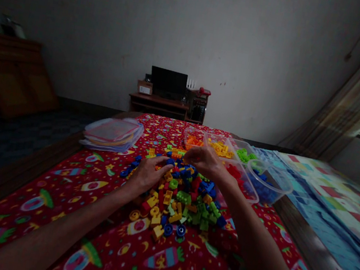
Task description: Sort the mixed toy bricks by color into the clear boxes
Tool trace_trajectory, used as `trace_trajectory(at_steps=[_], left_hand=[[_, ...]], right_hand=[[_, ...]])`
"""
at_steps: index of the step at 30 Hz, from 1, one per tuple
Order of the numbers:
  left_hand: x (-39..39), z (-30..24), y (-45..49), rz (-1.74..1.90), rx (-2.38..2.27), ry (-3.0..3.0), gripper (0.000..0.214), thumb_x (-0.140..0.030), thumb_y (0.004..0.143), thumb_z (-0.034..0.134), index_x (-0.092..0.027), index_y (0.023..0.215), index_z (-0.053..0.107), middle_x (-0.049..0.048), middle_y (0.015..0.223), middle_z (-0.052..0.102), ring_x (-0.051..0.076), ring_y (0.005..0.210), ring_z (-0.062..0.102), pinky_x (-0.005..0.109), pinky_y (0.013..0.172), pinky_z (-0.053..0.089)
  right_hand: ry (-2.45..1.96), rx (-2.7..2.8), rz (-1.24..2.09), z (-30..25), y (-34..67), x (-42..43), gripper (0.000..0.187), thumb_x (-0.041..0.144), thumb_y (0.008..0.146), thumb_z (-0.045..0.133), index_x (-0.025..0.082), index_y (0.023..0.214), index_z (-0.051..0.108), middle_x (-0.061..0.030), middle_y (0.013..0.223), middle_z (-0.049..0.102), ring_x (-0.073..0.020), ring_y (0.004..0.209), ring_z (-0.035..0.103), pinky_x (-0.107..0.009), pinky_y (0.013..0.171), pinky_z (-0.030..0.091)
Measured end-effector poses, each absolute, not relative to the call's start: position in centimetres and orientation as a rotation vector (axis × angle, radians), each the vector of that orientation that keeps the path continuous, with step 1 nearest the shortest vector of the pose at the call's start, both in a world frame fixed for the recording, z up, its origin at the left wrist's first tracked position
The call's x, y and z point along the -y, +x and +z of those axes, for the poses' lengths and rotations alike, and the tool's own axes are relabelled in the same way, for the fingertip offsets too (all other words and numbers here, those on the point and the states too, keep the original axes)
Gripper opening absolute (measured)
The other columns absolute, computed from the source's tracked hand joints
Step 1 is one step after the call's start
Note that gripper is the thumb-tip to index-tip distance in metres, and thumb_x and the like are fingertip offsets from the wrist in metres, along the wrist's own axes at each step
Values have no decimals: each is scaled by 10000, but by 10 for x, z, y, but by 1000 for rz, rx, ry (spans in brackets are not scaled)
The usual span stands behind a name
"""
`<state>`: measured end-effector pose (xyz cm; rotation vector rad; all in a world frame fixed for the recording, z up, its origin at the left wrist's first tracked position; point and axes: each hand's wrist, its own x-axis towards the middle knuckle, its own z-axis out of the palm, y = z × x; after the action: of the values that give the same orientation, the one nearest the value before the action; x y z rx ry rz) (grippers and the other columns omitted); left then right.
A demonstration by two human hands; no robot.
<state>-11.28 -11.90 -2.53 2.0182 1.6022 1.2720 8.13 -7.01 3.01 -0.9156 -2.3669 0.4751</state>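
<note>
A heap of small plastic building blocks point(181, 196) in red, blue, yellow, orange and green lies on a red patterned cloth point(91, 212). My left hand point(145, 174) rests on the heap's left side, fingers curled down among the blocks. My right hand point(203, 161) hovers over the far side of the heap, its fingers pinched together; what they hold is too small to make out. Beyond it stand clear tubs of sorted blocks: orange point(193, 141), yellow point(222, 149), green point(245, 155), red point(236, 172) and blue point(266, 187).
A stack of clear plastic lids point(113, 133) lies at the left of the cloth. A blue patterned mat point(327, 201) covers the surface at right. A low wooden desk with a dark monitor point(168, 82) stands against the far wall. A curtained window is at right.
</note>
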Motion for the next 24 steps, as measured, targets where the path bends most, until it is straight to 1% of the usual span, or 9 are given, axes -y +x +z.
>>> trace_trajectory(at_steps=[4,7,9,12,15,17,19,21,24], left_hand=[[113,-26,-118,1332,-1544,1984,364,-469,726,605,-176,925,688,60,916,732,225,813,666,313,771,514],[113,-27,-117,1323,-1476,1974,382,-511,722,605,-183,900,686,39,877,725,209,789,655,287,730,502],[115,-27,-115,1261,-1448,1974,396,-556,753,555,-183,798,680,17,780,706,192,728,636,264,674,484],[117,-27,-115,1204,-1465,1977,484,-614,781,476,-174,660,635,-9,622,626,166,623,580,241,588,438],[119,-27,-116,1167,-1499,2009,547,-644,801,416,-170,633,632,-21,563,572,152,568,532,238,546,401],[120,-26,-115,1125,-1519,2033,592,-650,828,361,-172,639,654,-15,574,591,157,568,535,245,554,407],[122,-25,-114,1109,-1509,2035,627,-661,846,317,-179,667,676,0,644,652,174,609,573,259,598,441],[124,-23,-112,1123,-1471,2020,647,-681,851,290,-194,705,691,16,732,702,198,688,621,278,676,480],[127,-20,-112,1145,-1444,2015,654,-702,848,276,-213,757,700,30,792,727,223,777,657,305,765,506]], right_hand=[[-1028,2453,458,30,87,70,238,133,776,576,160,963,721,-50,776,700,-121,680,605,-220,599,393],[-935,2461,515,32,81,78,259,201,836,559,147,1056,687,-51,766,692,-121,675,595,-227,605,390],[-792,2510,598,34,75,84,293,221,846,567,152,1117,654,-43,791,694,-116,680,593,-223,609,390],[-669,2553,602,32,70,88,314,169,839,572,148,1148,619,-49,840,693,-111,705,589,-213,615,377],[-686,2554,451,28,69,88,210,161,852,550,143,1039,645,-32,777,664,-92,648,537,-208,588,331],[-705,2568,350,26,68,87,143,187,865,531,147,910,661,-10,710,625,-76,592,482,-208,563,296],[-733,2571,261,27,68,87,164,210,873,515,154,824,662,0,666,592,-71,566,447,-215,551,273],[-782,2547,187,31,71,87,177,218,874,509,164,812,666,2,654,582,-74,565,439,-222,552,262],[-932,2450,69,43,85,81,192,231,865,513,173,779,674,-3,648,592,-82,563,445,-229,549,258]])
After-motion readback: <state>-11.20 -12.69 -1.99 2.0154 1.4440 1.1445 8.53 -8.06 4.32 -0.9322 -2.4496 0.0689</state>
